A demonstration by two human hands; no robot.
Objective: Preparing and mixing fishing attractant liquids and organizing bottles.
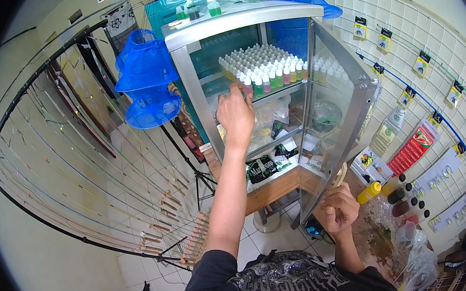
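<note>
My left hand [235, 111] reaches up into an open glass-fronted cabinet [240, 13]. Its bent fingers are at the front left corner of a tight block of small white-capped dropper bottles [264, 64] on the upper shelf. The fingertips are partly hidden, so what they grip does not show. Nearest to them is a pinkish bottle [248, 89]; green and other coloured ones stand along the front row. Low on the right, my right hand [340, 208] is curled closed beside the lower edge of the swung-out glass door [328, 116]. Whatever lies within its fingers is hidden.
Several green-liquid bottles [213, 5] stand on top of the cabinet. A dark packet [261, 168] and plastic bags fill the lower shelves. Rods on a curved rack [62, 240] and blue nets [148, 80] are left; a yellow bottle [369, 193] and dark-capped bottles [399, 194] stand right.
</note>
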